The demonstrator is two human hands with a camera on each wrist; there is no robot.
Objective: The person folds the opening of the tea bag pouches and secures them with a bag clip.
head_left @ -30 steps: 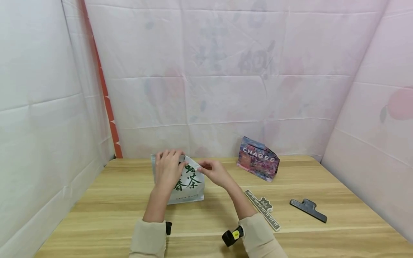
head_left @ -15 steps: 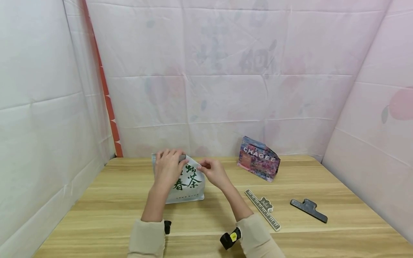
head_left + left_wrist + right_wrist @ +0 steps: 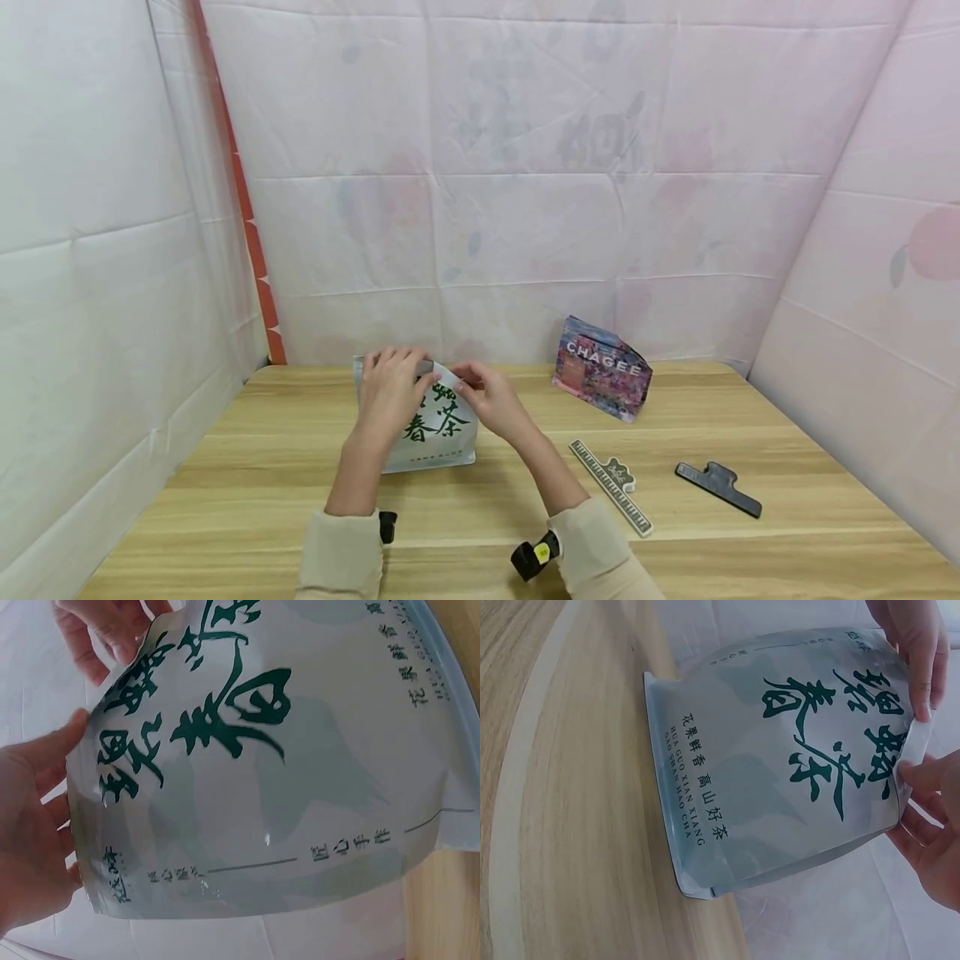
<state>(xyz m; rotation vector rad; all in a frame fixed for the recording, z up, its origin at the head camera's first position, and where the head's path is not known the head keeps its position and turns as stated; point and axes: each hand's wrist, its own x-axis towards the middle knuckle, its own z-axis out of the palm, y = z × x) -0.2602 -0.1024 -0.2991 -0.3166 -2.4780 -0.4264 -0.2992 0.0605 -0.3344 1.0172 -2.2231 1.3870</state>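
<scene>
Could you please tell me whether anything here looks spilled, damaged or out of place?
Nothing looks spilled or damaged. The held white bag looks intact; only the CHAGEE bag seems slightly askew, its top sloping down rightward.

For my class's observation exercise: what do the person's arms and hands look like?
The left hand and right hand are ungloved. Each plain beige fabric sleeve has a small black device at its end; the right device bears a small yellow label.
</scene>
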